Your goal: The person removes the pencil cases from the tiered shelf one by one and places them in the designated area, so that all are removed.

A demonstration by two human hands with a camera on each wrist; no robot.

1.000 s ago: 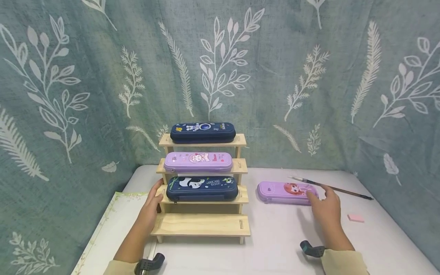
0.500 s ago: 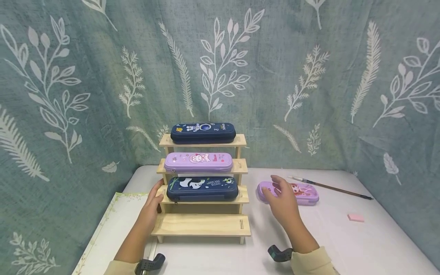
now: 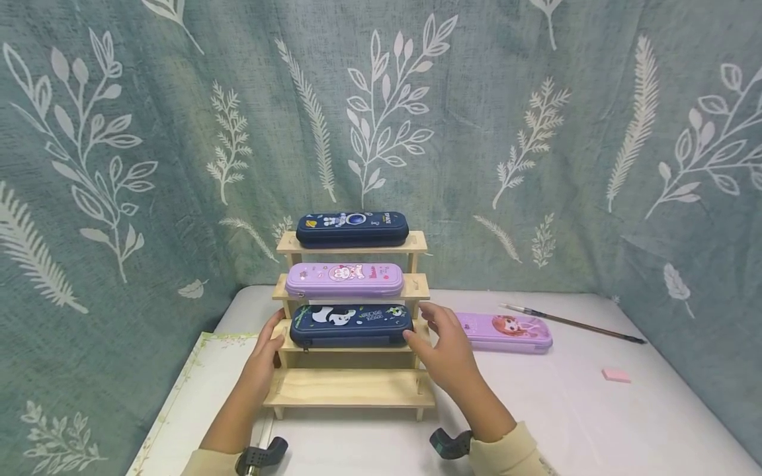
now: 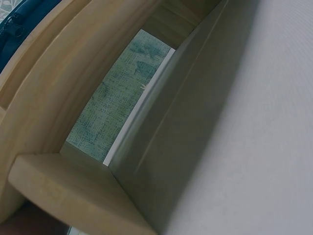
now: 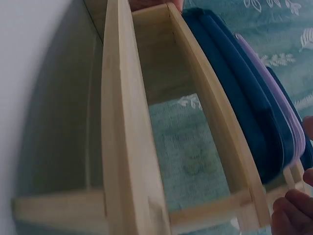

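Observation:
A stepped wooden display rack [image 3: 351,390] carries three zip pencil cases. On the top tier lies a dark blue astronaut case [image 3: 351,231], then a lilac one [image 3: 345,281], and below it a navy panda case [image 3: 351,327]. My left hand [image 3: 260,357] grips the rack's left side at the panda tier, its fingers partly hidden behind the wood. My right hand [image 3: 448,347] is at that tier's right end, thumb at the case's corner and fingers apart from the thumb. In the right wrist view its fingers [image 5: 293,208] show beside the rack's end.
A purple pencil case with a cartoon girl [image 3: 512,332] lies right of the rack, partly behind my right hand. Beyond it are a paintbrush [image 3: 574,322] and a pink eraser [image 3: 616,376]. A bordered paper sheet [image 3: 184,390] lies at left; patterned cloth [image 3: 476,132] walls the table.
My right hand has moved left from the purple pencil case on the table to the rack's right end. My left hand stays at the rack's left side; the cases have not moved.

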